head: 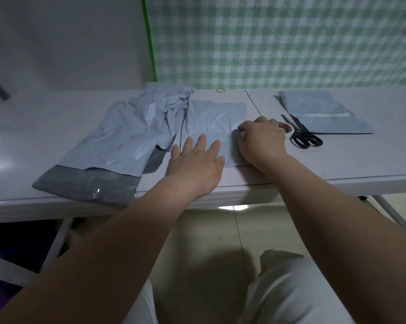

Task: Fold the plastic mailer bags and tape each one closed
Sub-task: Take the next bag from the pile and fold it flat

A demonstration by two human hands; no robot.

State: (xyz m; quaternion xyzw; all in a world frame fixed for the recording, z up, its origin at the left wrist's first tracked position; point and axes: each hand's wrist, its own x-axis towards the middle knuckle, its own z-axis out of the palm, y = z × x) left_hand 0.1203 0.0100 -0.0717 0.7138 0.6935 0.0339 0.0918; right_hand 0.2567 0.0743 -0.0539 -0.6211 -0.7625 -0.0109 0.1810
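Far out past the left hand's little-finger side lies the heap of unfolded mailer bags (117, 146). They are crumpled and grey-lipped, and sit within easy reach for the next pick.

Now the left hand (195, 164): it is wide open, with fingers spread and the palm flat on the near left part of the folded mailer bag (217, 120). That reads as a hold-down, keeping the slippery plastic from springing back out of its fold. The bag lies flat on the table (351, 164), running from under those fingers across to the other hand.

Over to the right hand (261, 141). It is knuckles-up with fingers curled tight, and the thumb and forefinger are pinched in at the bag's right edge. There is a pale sliver at the fingertips. It could be a strip of tape going down or simply the bag's edge, and from behind the knuckles I can't say which. Either way, the job looks to be at the sealing stage for this bag.

Just behind that hand's knuckles peeks the tape roll (286, 131), parked close so a fresh strip takes little reach. The black scissors (302, 134) lie touching or just beside it on the outer side, handles toward the person.

Further right of the hand lies the stack of finished bags (323, 113), set apart from the unfolded heap. A rubber band (220, 90) lies beyond the fingertips, near the back edge.
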